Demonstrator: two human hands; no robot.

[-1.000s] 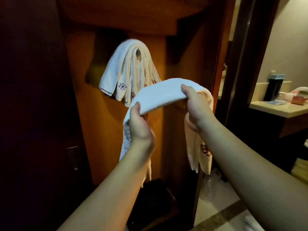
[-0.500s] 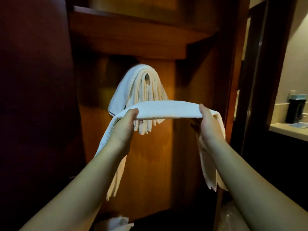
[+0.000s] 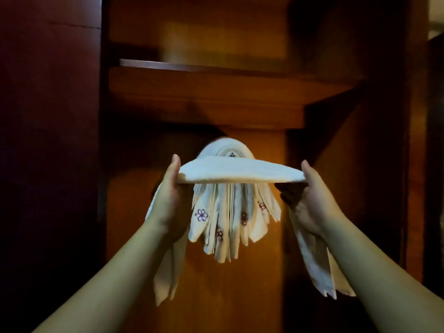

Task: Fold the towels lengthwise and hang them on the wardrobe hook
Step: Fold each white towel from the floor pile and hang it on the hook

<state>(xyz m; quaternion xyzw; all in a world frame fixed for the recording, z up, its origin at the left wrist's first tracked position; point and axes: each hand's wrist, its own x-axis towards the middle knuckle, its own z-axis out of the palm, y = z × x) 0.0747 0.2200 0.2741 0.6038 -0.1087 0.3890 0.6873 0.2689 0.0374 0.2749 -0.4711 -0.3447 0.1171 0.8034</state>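
A folded white towel (image 3: 240,173) stretches flat and level between my two hands, its ends hanging down past both wrists. My left hand (image 3: 171,198) grips its left part, thumb on top. My right hand (image 3: 310,200) grips the right part the same way. Just behind it, several folded towels with small embroidered flowers (image 3: 223,219) hang in a bunch from the wardrobe hook (image 3: 232,154), whose metal tip shows just above the held towel. The held towel is in front of that hook at about its height.
A wooden shelf (image 3: 216,87) juts out above the hook. The lit back panel of the wardrobe (image 3: 216,296) is behind the towels. A dark wardrobe door (image 3: 48,164) stands on the left and a dark side wall (image 3: 384,164) on the right.
Both hands have lifted the stretched towel up and closer to the hook. The view has tilted up and moved in on the wardrobe, and the bathroom counter on the right is out of sight.
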